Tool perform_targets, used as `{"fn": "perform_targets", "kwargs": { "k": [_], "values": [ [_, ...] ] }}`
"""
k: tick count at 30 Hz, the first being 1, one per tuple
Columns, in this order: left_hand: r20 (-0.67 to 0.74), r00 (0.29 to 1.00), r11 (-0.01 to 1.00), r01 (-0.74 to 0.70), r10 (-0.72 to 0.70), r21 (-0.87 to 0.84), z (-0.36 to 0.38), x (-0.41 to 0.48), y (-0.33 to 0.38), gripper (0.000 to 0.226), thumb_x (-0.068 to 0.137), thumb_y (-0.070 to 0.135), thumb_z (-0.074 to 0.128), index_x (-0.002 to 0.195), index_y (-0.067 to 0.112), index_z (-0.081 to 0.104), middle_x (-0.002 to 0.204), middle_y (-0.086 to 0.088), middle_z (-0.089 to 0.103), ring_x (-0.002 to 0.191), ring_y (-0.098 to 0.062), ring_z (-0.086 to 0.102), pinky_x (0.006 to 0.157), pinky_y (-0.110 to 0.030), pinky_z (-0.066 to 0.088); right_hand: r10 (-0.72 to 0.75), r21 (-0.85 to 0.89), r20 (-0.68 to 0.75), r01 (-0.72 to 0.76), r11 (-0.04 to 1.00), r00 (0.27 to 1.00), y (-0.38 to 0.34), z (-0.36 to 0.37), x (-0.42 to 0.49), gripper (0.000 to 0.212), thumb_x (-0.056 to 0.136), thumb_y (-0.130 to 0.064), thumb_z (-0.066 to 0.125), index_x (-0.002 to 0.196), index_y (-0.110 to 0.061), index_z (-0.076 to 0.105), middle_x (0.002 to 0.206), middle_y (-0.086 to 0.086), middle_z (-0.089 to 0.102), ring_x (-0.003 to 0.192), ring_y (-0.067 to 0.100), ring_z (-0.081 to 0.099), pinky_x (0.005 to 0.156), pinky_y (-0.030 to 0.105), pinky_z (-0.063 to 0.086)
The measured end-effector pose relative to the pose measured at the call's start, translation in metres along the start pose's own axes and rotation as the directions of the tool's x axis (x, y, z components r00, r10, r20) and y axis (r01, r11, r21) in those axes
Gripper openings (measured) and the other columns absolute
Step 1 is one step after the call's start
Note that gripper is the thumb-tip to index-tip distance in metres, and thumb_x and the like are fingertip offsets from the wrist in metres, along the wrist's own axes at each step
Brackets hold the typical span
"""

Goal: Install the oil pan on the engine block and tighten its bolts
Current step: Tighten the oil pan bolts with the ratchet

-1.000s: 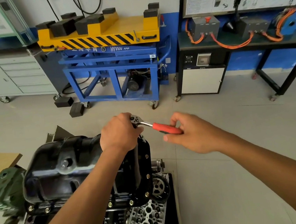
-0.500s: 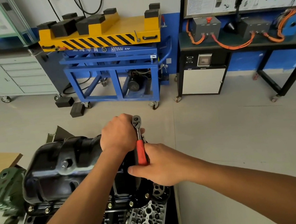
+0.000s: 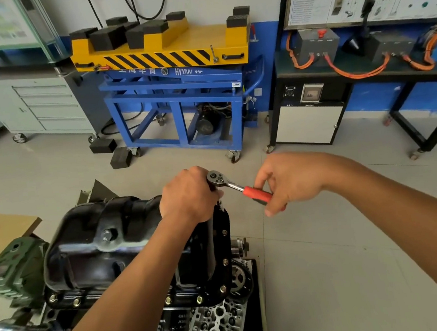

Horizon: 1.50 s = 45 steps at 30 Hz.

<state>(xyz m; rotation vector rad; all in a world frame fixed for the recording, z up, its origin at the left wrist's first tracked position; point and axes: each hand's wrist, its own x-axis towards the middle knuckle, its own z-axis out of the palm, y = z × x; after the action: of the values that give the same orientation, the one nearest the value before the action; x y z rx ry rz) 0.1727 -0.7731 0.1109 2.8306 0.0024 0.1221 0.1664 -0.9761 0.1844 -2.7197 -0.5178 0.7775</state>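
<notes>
Black oil pan: sitting near left, flange bolts standing in place.
Left grip: clenching under the ratchet head, steadying it over a far bolt.
Right grip: grasping the red handle, gaining leverage.

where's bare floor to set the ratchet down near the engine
Bare floor lies right of the oil pan, below the ratchet and right hand. Crowded left: green housing, tan board; cylinder head nearest the camera.

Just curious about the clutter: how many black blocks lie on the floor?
2: farther block and nearer block, both beside the blue cart; others may be hidden.
</notes>
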Motion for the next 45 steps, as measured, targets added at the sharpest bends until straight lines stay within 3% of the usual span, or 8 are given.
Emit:
{"fn": "perform_targets", "kwargs": {
  "k": [3, 7, 13, 19, 27, 32, 36, 45],
  "values": [
    [-0.002, 1.000, 1.000, -0.002, 0.002, 0.005, 0.001, 0.001, -0.001, 0.023, 0.086, 0.049, 0.071, 0.096, 0.029, 0.067, 0.079, 0.007, 0.061, 0.072, -0.020, 0.060, 0.062, -0.032, 0.045, 0.020, -0.162, -0.065, -0.031, 0.986, 0.998, -0.003, -0.009, 0.006, 0.033, 0.078, -0.027, 0.082, 0.110, -0.026, 0.072, 0.071, -0.011, 0.068, 0.065, 0.002, 0.060, 0.057, 0.024, 0.042],
    [0.003, 1.000, 1.000, -0.001, 0.001, 0.019, 0.002, 0.001, -0.001, 0.025, 0.085, 0.050, 0.072, 0.091, 0.027, 0.065, 0.080, 0.005, 0.061, 0.074, -0.023, 0.062, 0.065, -0.034, 0.047, 0.002, -0.326, -0.455, -0.168, 0.930, 0.891, -0.001, -0.011, 0.023, 0.020, 0.084, -0.009, 0.069, 0.095, -0.024, 0.076, 0.089, 0.001, 0.065, 0.076, 0.019, 0.059, 0.064, 0.034, 0.053],
    [0.021, 1.000, 0.999, 0.021, -0.022, 0.026, 0.002, 0.003, 0.000, 0.027, 0.084, 0.050, 0.072, 0.088, 0.026, 0.062, 0.083, 0.002, 0.062, 0.076, -0.024, 0.062, 0.067, -0.036, 0.050, -0.186, -0.298, -0.655, -0.025, 0.954, 0.732, -0.001, 0.000, 0.067, 0.034, 0.090, 0.000, 0.055, 0.110, -0.025, 0.067, 0.091, -0.002, 0.041, 0.077, 0.020, 0.046, 0.055, 0.030, 0.030],
    [0.017, 1.000, 0.999, 0.008, -0.009, 0.052, 0.000, 0.002, 0.001, 0.029, 0.085, 0.051, 0.070, 0.094, 0.024, 0.063, 0.088, 0.001, 0.064, 0.079, -0.025, 0.063, 0.070, -0.036, 0.051, -0.330, -0.346, -0.569, 0.144, 0.927, 0.753, 0.001, 0.007, 0.087, 0.063, 0.087, 0.003, 0.055, 0.141, -0.026, 0.045, 0.121, 0.000, 0.039, 0.119, 0.018, 0.041, 0.072, 0.035, 0.049],
    [-0.027, 1.000, 0.997, 0.006, -0.003, 0.078, 0.003, 0.002, 0.001, 0.021, 0.084, 0.045, 0.066, 0.087, 0.026, 0.059, 0.080, 0.003, 0.059, 0.071, -0.023, 0.058, 0.061, -0.033, 0.042, -0.338, -0.434, -0.538, 0.090, 0.896, 0.772, 0.018, -0.003, 0.051, 0.024, 0.097, -0.043, 0.055, 0.109, -0.025, 0.065, 0.094, -0.007, 0.052, 0.094, 0.018, 0.056, 0.068, 0.033, 0.041],
    [-0.040, 0.999, 0.997, -0.008, 0.011, 0.079, 0.004, 0.000, 0.001, 0.023, 0.084, 0.048, 0.066, 0.091, 0.026, 0.062, 0.081, 0.003, 0.059, 0.072, -0.023, 0.057, 0.063, -0.033, 0.043, -0.353, -0.569, -0.460, 0.035, 0.822, 0.815, 0.009, -0.007, 0.022, 0.050, 0.092, -0.058, 0.056, 0.062, -0.019, 0.048, 0.063, -0.002, 0.045, 0.055, 0.017, 0.046, 0.049, 0.029, 0.031],
    [-0.029, 0.999, 0.997, -0.026, 0.028, 0.074, 0.003, -0.001, 0.002, 0.024, 0.086, 0.050, 0.065, 0.096, 0.028, 0.064, 0.088, 0.002, 0.064, 0.076, -0.025, 0.060, 0.067, -0.034, 0.048, -0.349, -0.504, -0.331, 0.148, 0.851, 0.877, -0.005, 0.010, 0.010, 0.058, 0.094, -0.055, 0.052, 0.048, -0.020, 0.049, 0.042, -0.004, 0.051, 0.046, 0.009, 0.047, 0.047, 0.025, 0.030],
    [-0.010, 0.999, 0.996, -0.047, 0.048, 0.072, -0.003, -0.008, 0.004, 0.012, 0.078, 0.021, 0.060, 0.071, 0.025, 0.052, 0.071, 0.003, 0.054, 0.058, -0.018, 0.049, 0.056, -0.032, 0.036, -0.352, -0.278, -0.255, 0.280, 0.919, 0.900, -0.039, 0.037, 0.028, 0.049, 0.096, -0.033, 0.053, 0.051, -0.016, 0.041, 0.050, -0.002, 0.039, 0.045, 0.015, 0.037, 0.048, 0.029, 0.030]
  ]
}}
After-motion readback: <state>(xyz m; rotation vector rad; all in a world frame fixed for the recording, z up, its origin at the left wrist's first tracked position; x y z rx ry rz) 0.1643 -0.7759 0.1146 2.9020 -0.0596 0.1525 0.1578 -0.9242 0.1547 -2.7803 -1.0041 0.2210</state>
